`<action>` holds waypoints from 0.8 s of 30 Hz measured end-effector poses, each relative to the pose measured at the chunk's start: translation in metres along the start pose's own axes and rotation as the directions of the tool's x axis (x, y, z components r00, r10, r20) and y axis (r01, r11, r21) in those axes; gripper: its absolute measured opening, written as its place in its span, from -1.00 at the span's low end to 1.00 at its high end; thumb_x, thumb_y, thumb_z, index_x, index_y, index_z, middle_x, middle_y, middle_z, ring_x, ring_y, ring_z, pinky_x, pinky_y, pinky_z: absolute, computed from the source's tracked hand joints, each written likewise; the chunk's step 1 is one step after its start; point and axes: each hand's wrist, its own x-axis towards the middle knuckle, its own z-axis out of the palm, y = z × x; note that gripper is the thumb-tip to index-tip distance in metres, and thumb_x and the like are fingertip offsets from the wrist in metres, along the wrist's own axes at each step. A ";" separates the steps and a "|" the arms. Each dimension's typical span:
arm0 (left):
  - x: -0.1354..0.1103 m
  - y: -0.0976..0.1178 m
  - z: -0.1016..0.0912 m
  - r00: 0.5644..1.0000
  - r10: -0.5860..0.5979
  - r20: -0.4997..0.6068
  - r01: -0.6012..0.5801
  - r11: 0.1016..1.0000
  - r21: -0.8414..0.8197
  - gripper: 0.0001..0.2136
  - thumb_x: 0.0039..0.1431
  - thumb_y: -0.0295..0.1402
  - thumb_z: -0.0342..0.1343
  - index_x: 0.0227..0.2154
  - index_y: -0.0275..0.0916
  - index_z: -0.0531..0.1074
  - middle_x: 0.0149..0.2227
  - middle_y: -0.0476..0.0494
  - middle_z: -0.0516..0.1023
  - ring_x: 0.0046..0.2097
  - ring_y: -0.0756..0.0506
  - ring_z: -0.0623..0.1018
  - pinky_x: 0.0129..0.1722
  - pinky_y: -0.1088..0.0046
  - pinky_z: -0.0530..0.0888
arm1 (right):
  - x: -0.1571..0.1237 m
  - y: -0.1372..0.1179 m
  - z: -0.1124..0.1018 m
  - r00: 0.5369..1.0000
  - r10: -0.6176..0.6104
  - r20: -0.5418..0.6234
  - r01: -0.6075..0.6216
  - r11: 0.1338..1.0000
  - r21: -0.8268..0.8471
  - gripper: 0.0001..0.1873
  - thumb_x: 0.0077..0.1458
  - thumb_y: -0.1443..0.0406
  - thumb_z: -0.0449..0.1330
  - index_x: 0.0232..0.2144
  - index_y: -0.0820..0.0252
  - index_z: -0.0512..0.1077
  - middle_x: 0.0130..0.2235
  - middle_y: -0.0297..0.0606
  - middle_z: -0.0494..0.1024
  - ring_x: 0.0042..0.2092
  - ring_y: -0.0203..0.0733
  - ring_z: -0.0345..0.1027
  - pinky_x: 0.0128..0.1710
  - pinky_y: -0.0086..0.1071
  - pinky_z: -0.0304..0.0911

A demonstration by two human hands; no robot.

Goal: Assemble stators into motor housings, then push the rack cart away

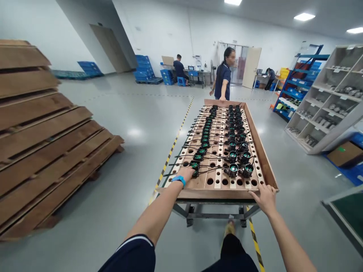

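A long wooden tray (215,193) stretches away from me on a wheeled metal cart (204,215). In its holed boards sit rows of round black housings (233,170) with green inside, wired to small black boxes with green circuit boards (200,152). My left hand (185,173), with a blue band at the wrist, reaches over the near left corner; its fingers are on the nearest black box (195,165). At the near right corner, my right hand (266,197) grips the tray's rim, fingers over the top and thumb along the front side.
A co-worker (222,77) stands at the tray's far end, one hand on its rim. Stacked wooden boards (51,143) rise on the left. Shelves of metal parts (326,102) and a blue rack (297,83) stand right. Yellow-black tape (177,138) marks the floor.
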 end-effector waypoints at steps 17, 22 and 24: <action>0.243 -0.124 -0.045 0.992 0.113 -0.057 -0.118 0.990 -0.081 -0.58 0.32 -0.21 0.19 0.17 -0.21 0.38 0.24 -0.28 0.38 0.20 -0.27 0.44 0.19 -0.05 0.43 | 0.186 -0.060 0.108 1.000 -0.008 0.000 0.008 1.000 0.028 -0.47 0.32 -0.18 0.01 -0.32 0.10 0.42 -0.29 -0.22 0.52 -0.20 -0.01 0.29 -0.05 -0.14 0.02; 0.323 -0.252 -0.046 0.987 0.102 -0.125 -0.117 0.987 -0.114 -0.48 0.30 -0.17 0.19 0.26 -0.20 0.29 0.34 -0.30 0.23 0.30 -0.35 0.31 0.26 -0.17 0.31 | 0.242 -0.137 0.165 1.000 -0.008 0.014 0.008 0.999 0.041 -0.43 0.28 -0.23 0.03 -0.36 0.10 0.40 -0.33 -0.24 0.49 -0.22 0.00 0.29 -0.05 -0.13 0.02; 0.354 -0.294 -0.050 0.988 0.110 -0.104 -0.124 0.982 -0.145 -0.49 0.31 -0.16 0.18 0.25 -0.21 0.30 0.32 -0.30 0.26 0.29 -0.34 0.34 0.25 -0.16 0.33 | 0.271 -0.165 0.180 0.999 -0.002 0.035 0.000 0.999 0.041 -0.43 0.30 -0.22 -0.01 -0.37 0.10 0.39 -0.34 -0.24 0.49 -0.23 0.00 0.28 -0.06 -0.13 0.02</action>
